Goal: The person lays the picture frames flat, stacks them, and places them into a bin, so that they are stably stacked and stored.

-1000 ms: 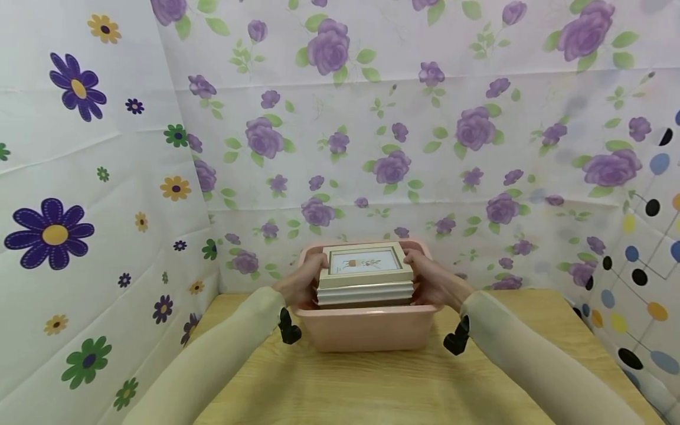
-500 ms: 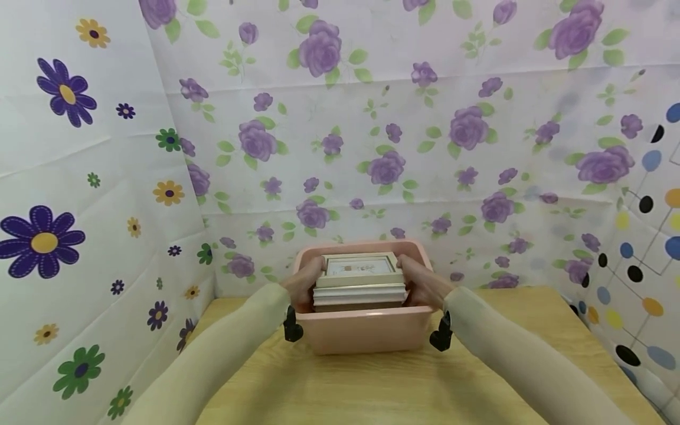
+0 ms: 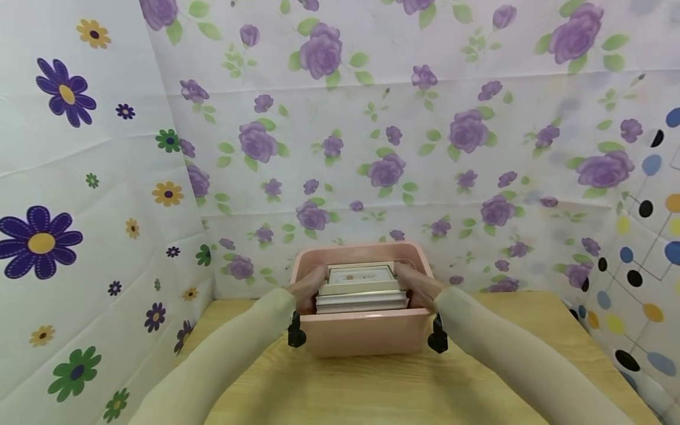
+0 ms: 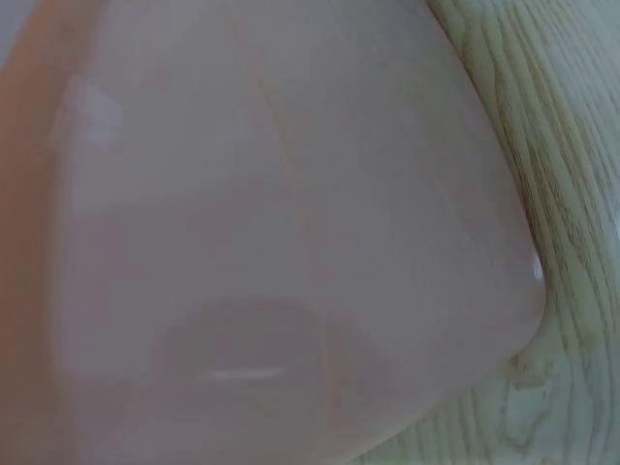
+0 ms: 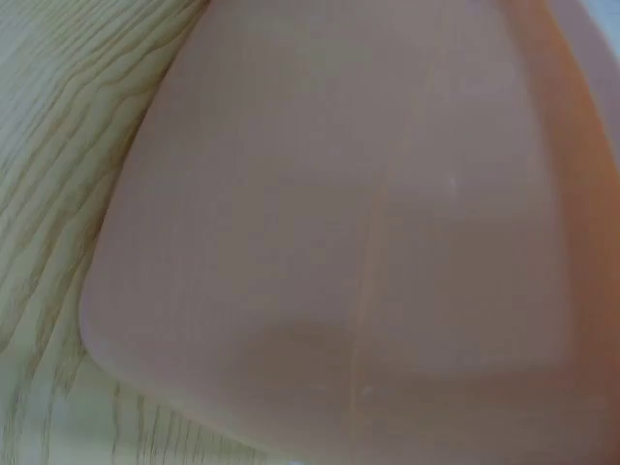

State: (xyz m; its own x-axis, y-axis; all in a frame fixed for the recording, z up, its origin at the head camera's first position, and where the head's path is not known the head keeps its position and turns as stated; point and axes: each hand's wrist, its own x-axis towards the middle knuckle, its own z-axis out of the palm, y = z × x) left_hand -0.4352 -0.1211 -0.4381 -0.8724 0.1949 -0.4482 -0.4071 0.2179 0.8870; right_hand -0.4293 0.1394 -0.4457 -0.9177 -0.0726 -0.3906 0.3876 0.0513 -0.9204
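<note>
A stack of several picture frames (image 3: 361, 289) is down inside a pink plastic basin (image 3: 366, 335). The top frame is cream with a small drawing under its glass; paler frames lie beneath it. My left hand (image 3: 309, 287) grips the stack's left side, thumb near the top edge, while my right hand (image 3: 417, 284) grips the right side. Fingers under or behind the stack are hidden by the frames and the basin's front wall. Both wrist views show only the basin's outer wall (image 4: 291, 223), close up and dim, and no hand.
The basin stands on a light wood-grain table (image 3: 361, 389), close to a back wall hung with purple-flowered cloth (image 3: 388, 171). Flower-patterned cloth (image 3: 79, 177) hangs at the left, dotted cloth (image 3: 648, 283) at the right.
Both hands have lowered the frame stack deeper into the basin. More of the basin's back inner wall shows above it now. The head view has shifted slightly.
</note>
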